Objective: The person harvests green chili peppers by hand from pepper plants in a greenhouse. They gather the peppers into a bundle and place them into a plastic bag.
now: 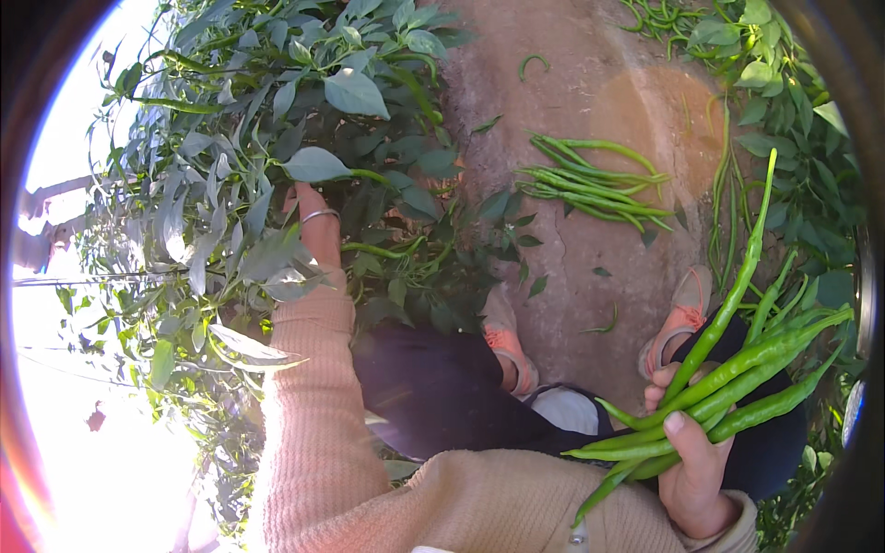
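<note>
My right hand (695,456) is closed around a bunch of long green chili peppers (733,370), fanned out over my right knee, with the thumb across them. With a ring or bangle at its wrist, my left hand (310,204) reaches into the pepper plants (228,173); leaves cover most of its fingers, so what it touches is hidden. Just right of that hand a green pepper (370,176) shows among the leaves, and another curved pepper (377,250) hangs lower down.
A pile of picked green peppers (594,180) lies on the dirt path (567,276) ahead of my feet. More peppers (657,17) lie at the upper right. Pepper plants (795,90) line the right side. My shoes (505,332) rest on the soil.
</note>
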`<action>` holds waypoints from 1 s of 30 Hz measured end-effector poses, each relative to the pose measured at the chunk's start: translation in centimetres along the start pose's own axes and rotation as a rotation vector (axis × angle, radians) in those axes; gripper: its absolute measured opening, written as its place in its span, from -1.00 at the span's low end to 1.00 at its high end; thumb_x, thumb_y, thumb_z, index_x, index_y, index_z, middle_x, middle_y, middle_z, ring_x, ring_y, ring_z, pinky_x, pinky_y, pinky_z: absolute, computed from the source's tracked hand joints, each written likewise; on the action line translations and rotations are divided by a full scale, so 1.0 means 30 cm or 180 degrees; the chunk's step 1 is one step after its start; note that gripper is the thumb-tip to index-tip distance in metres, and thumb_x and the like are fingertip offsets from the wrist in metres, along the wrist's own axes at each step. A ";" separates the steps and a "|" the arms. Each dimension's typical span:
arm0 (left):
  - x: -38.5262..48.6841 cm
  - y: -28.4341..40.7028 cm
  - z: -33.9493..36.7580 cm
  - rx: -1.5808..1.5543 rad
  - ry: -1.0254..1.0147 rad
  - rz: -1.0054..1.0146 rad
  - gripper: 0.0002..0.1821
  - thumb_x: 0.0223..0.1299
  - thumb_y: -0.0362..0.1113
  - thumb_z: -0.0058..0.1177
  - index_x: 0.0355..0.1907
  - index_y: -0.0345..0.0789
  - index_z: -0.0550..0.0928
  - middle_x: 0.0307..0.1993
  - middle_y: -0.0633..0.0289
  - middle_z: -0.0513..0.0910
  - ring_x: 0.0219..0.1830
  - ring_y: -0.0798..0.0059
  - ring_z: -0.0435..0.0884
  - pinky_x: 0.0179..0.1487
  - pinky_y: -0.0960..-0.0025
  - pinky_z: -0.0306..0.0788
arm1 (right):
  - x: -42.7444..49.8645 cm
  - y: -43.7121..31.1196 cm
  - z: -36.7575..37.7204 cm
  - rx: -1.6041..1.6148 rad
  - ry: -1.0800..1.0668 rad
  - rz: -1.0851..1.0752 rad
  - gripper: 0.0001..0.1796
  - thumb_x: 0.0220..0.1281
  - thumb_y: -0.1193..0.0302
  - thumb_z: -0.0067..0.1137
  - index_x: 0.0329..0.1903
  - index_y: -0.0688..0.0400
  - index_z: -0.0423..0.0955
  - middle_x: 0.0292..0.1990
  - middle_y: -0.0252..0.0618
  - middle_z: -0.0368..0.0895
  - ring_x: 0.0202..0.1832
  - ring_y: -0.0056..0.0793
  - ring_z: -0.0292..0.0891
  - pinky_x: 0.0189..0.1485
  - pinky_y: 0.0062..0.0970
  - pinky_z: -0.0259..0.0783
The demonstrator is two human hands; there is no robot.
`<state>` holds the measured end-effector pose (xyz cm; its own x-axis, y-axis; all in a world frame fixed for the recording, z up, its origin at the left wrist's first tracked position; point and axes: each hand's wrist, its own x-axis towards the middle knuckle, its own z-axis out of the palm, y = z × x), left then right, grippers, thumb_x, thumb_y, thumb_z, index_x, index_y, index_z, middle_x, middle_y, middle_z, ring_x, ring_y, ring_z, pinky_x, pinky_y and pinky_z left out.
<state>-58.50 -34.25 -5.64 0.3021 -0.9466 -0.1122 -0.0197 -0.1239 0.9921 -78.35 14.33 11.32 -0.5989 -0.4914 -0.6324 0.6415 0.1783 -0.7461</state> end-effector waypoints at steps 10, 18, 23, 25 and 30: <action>0.088 -0.092 -0.190 0.2918 -0.1243 0.0765 -0.68 0.26 -0.31 -0.06 0.01 -0.43 0.52 -0.04 0.01 0.59 -0.18 0.18 0.64 -0.10 0.26 0.53 | -0.021 0.007 0.001 0.0268 -0.0317 -0.0126 -0.53 0.06 0.56 0.05 0.09 0.24 0.26 -0.03 -0.11 0.47 -0.01 -0.38 0.43 0.15 -0.36 0.33; 0.036 -0.148 -0.169 0.2990 -0.1831 0.2850 -0.74 0.28 -0.30 -0.06 -0.04 -0.35 0.52 -0.22 0.04 0.63 -0.31 0.27 0.67 -0.35 0.39 0.57 | -0.010 0.026 -0.029 0.0280 -0.0165 -0.0193 -0.47 0.06 0.55 0.10 0.14 0.25 0.22 -0.02 -0.09 0.48 0.01 -0.34 0.45 0.15 -0.35 0.34; 0.190 -0.278 -0.283 0.4293 -0.1590 0.1032 -0.69 0.19 -0.25 0.04 -0.06 -0.38 0.53 -0.22 -0.06 0.65 -0.13 0.00 0.62 -0.14 0.18 0.51 | -0.016 0.018 -0.011 0.0341 -0.0238 -0.0202 -0.51 0.05 0.56 0.09 0.10 0.25 0.26 -0.02 -0.08 0.48 -0.01 -0.35 0.45 0.15 -0.34 0.34; 0.228 -0.295 -0.317 0.4474 -0.1486 0.0593 -0.65 0.17 -0.21 0.09 -0.05 -0.37 0.56 -0.14 -0.10 0.64 -0.02 -0.05 0.58 0.00 0.16 0.47 | -0.012 0.011 -0.013 0.0348 -0.0292 -0.0188 -0.53 0.05 0.56 0.08 0.08 0.25 0.28 -0.02 -0.08 0.48 -0.02 -0.35 0.45 0.15 -0.33 0.35; 0.118 -0.278 -0.251 0.6397 -0.1965 0.0717 -0.54 0.17 -0.08 0.07 -0.02 -0.40 0.57 -0.05 -0.13 0.61 0.06 -0.05 0.54 0.08 0.17 0.45 | -0.002 0.013 -0.018 0.0356 -0.0151 -0.0128 -0.53 0.02 0.59 0.08 0.06 0.22 0.29 -0.02 -0.07 0.48 -0.02 -0.36 0.45 0.15 -0.33 0.36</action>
<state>-50.10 -34.33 -13.89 -0.1202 -0.8871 -0.4456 -0.8774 0.3049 -0.3704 -78.33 14.89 10.95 -0.6036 -0.5363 -0.5899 0.6684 0.0627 -0.7411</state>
